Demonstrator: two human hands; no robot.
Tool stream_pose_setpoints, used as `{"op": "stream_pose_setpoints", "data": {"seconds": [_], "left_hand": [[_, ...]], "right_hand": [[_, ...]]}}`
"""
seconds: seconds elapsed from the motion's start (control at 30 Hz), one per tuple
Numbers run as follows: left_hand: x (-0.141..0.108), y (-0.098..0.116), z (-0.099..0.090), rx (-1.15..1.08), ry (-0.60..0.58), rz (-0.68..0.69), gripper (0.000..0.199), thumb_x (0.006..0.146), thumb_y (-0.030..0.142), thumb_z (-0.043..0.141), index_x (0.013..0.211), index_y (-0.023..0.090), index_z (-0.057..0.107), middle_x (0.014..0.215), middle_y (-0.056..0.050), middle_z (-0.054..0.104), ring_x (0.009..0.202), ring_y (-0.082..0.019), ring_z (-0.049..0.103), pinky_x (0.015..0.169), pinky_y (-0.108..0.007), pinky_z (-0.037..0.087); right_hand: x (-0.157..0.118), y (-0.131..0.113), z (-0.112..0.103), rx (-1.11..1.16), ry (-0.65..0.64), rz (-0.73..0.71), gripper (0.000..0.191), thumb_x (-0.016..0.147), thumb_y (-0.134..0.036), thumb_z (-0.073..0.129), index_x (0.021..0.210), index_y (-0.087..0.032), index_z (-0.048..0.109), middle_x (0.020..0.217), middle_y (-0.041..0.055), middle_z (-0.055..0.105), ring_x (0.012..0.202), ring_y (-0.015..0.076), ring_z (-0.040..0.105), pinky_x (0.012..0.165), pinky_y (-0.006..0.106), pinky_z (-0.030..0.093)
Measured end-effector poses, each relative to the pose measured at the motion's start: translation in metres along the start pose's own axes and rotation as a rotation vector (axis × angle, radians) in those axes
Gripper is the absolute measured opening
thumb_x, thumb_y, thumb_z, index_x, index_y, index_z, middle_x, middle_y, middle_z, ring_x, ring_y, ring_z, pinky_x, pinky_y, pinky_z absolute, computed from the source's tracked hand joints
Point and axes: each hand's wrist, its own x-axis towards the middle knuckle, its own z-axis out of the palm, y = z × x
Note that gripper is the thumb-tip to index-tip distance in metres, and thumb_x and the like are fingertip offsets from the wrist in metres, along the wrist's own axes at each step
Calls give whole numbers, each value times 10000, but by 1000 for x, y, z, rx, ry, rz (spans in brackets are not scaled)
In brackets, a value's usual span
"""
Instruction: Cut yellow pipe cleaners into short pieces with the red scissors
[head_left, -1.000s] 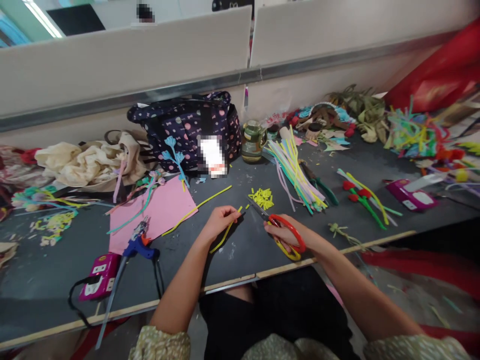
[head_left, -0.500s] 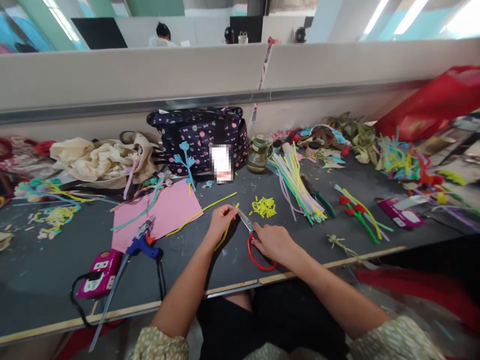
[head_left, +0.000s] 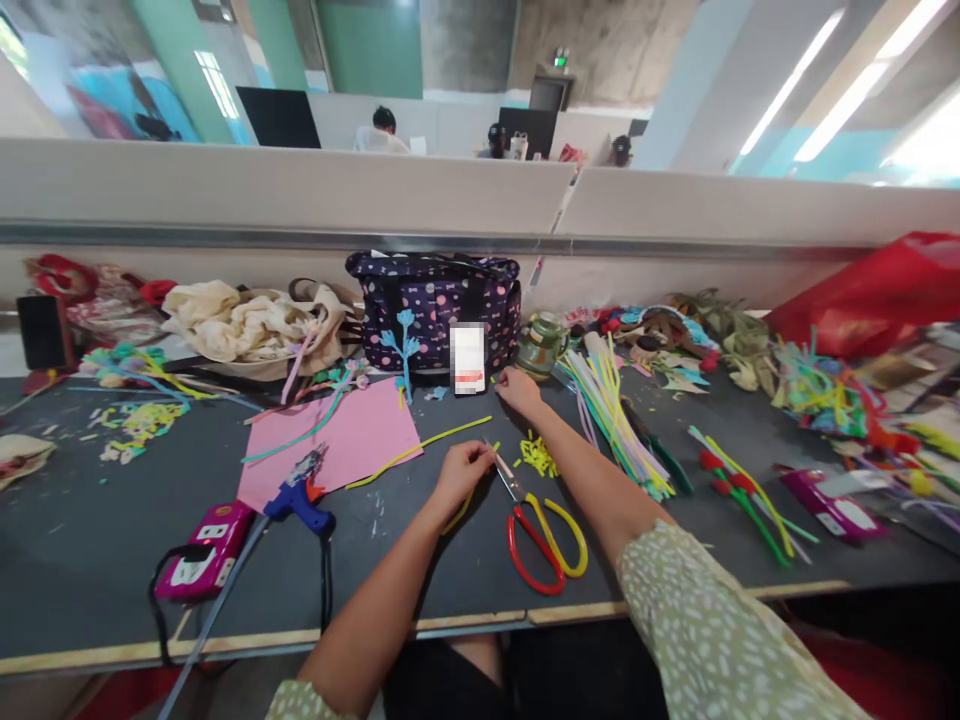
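My left hand [head_left: 463, 476] is closed in a pinch on a yellow pipe cleaner [head_left: 459, 514]; its short end shows beside the scissor tips. The scissors [head_left: 537, 520], with one red and one yellow handle, lie on the table, blades pointing at that hand. My right hand [head_left: 519, 392] reaches in front of the dark patterned bag, fingers drawn together at a tiny yellow bit [head_left: 493, 380]; whether they grip it is too small to see. Under my right forearm is a pile of cut yellow pieces [head_left: 537, 455]. Another yellow pipe cleaner [head_left: 420, 447] lies partly across pink paper [head_left: 360, 425].
A blue glue gun [head_left: 300, 500] and a magenta box [head_left: 206, 550] are at left. Behind stand the patterned bag [head_left: 427, 290], a phone [head_left: 469, 375] and a green jar [head_left: 541, 345]. A pipe cleaner bundle [head_left: 619, 420] lies right of my forearm.
My right hand has let go of the scissors and moved forward to the phone's right side. The scissors now lie on the table. My left hand still pinches the yellow pipe cleaner; the view has tilted up.
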Motion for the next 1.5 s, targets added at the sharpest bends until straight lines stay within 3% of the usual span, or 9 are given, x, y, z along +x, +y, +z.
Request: {"op": "stream_pose_setpoints", "data": {"seconds": [0.2,0.37,0.6,0.77,0.93,1.07,1.27,1.4,1.5], "left_hand": [[0,1,2,-37,-17,-5,348,752,480,607,668,142,619,585,-3,555,559,-114,469,572,-241,337],[0,0,2,-31,-24,-12,343,752,478,608,684,143,626,599,-9,566,567,-118,472,569,-242,339],[0,-1,1,3,-11,-11,343,756,475,601,690,140,633,598,-6,562,568,-117,459,558,-237,322],[0,-3,1,-22,-16,-4,357,751,488,605,672,140,624,596,-7,561,567,-114,459,559,-234,324],[-1,1,0,-25,-38,7,345,750,474,611,669,139,628,601,-8,572,576,-113,467,570,-231,332],[-3,5,-2,14,-68,0,369,756,494,595,665,139,639,597,-13,589,566,-114,471,569,-229,334],[-3,3,-2,32,-82,-18,363,757,498,585,703,146,655,578,-10,597,542,-118,477,562,-225,338],[-4,4,-2,12,-64,10,374,750,504,594,713,141,676,581,-4,580,563,-117,477,565,-218,339],[-6,10,-6,-55,-106,-28,384,735,490,612,813,126,705,615,4,579,528,-89,428,515,-204,289]], "right_hand": [[27,1,16,48,-23,-8,251,837,-245,570,1052,-149,658,1068,94,698,939,181,635,718,219,426],[33,-2,23,68,-25,26,264,867,-197,492,1026,-109,683,1057,153,699,926,200,646,728,232,427],[14,4,1,110,6,-20,238,833,-167,502,943,-108,705,980,119,717,880,170,635,742,210,424],[-31,23,-22,146,20,-113,196,829,-193,506,867,-148,693,863,52,715,774,145,621,697,209,422],[-86,54,-20,152,-39,-174,170,816,-219,520,827,-161,679,753,19,679,694,137,601,654,214,417],[-126,71,-18,154,-84,-203,222,829,-181,499,981,-167,661,845,24,684,743,139,613,700,225,433],[-201,66,-28,201,-82,-213,225,893,-276,478,1038,-181,623,933,50,659,818,168,620,757,278,463],[-249,56,-21,103,-161,-262,374,885,-365,539,1229,-219,562,1053,81,631,968,220,613,818,318,480],[-266,51,-11,-2,-154,-277,448,866,-352,574,1296,-233,524,1151,112,598,1073,264,578,890,362,478]]}}
